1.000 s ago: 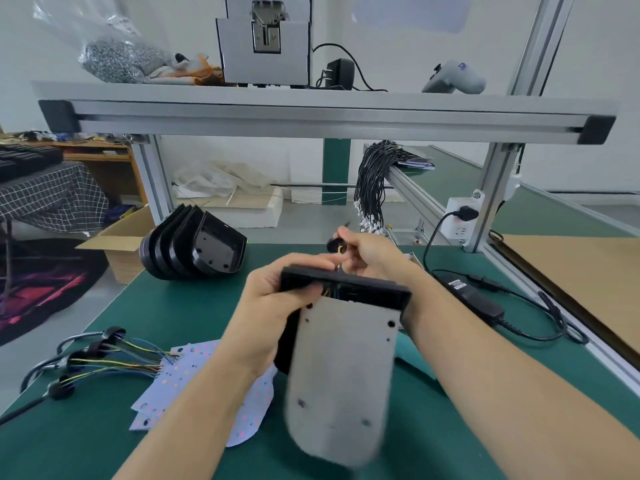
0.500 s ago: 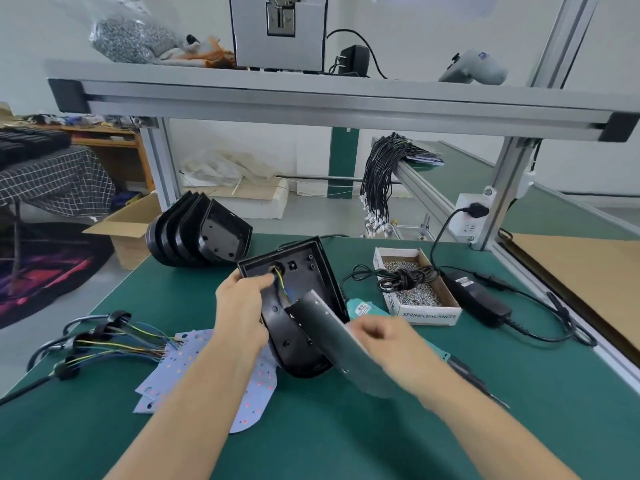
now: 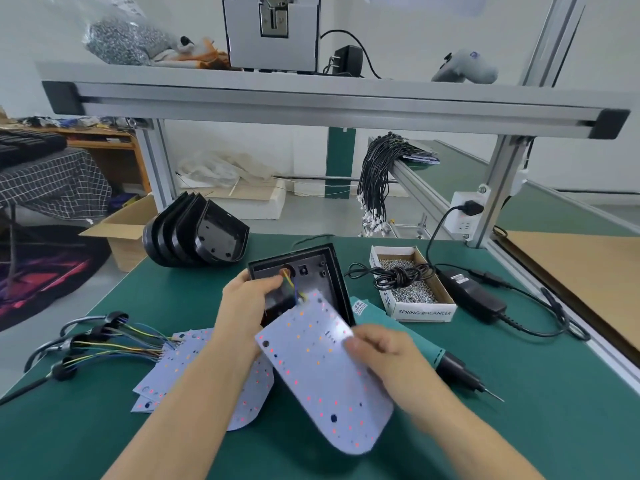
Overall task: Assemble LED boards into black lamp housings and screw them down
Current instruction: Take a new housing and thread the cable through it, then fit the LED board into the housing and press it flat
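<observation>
Two hands seating an LED board

Left hand [image 3: 247, 306] grips black housing [image 3: 311, 271]; right hand [image 3: 384, 351] pinches LED board [image 3: 311, 375] just beyond its fingers; next, lay it flat, then screws.

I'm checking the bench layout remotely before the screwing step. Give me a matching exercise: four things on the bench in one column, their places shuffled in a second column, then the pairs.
Things:
1. LED board
2. box of screws
3. electric screwdriver
4. stack of black housings

Places:
A. far left of the green mat
B. lying beside the right hand, tip pointing right
C. held over the open housing
D. right of the open housing, under a coiled cable

Pairs: 1-C, 2-D, 3-B, 4-A
</observation>
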